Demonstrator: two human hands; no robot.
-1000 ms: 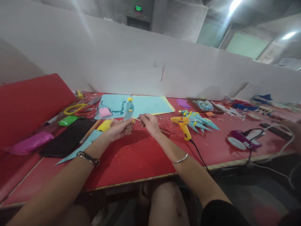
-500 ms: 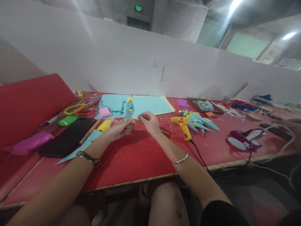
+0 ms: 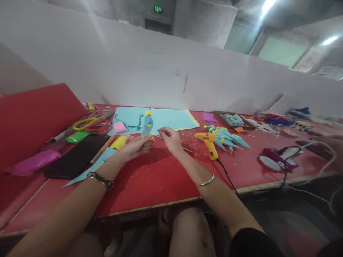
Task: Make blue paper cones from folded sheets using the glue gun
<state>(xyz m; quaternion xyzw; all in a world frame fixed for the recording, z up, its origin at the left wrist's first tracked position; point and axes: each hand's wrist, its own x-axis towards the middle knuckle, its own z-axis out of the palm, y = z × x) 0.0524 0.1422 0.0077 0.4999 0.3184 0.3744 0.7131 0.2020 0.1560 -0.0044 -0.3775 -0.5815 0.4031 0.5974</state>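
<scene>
My left hand (image 3: 138, 147) is closed around a light-blue paper piece (image 3: 146, 130) that stands upright above the fingers. A yellow ball sits on its top, and smaller yellow bits are on its side and by my fingertips. Just to the right, my right hand (image 3: 172, 142) pinches a thin pale stick (image 3: 157, 136) whose tip points at the yellow bit near my left fingers. Right of my hands lies a yellow hot glue gun (image 3: 210, 142) with an orange light on. Behind it are several blue paper cones (image 3: 227, 137) trimmed with yellow balls.
Blue paper sheets (image 3: 171, 117) lie at the back against the white partition. On the left are a black phone (image 3: 77, 157), scissors (image 3: 98, 125) and bright clay packs (image 3: 37, 162). A tray of scraps (image 3: 233, 119) and a white cable (image 3: 332, 153) are on the right.
Very little differs. My right fingers have shifted slightly right, and the stick stays between the two hands. The paper piece is still in my left hand.
</scene>
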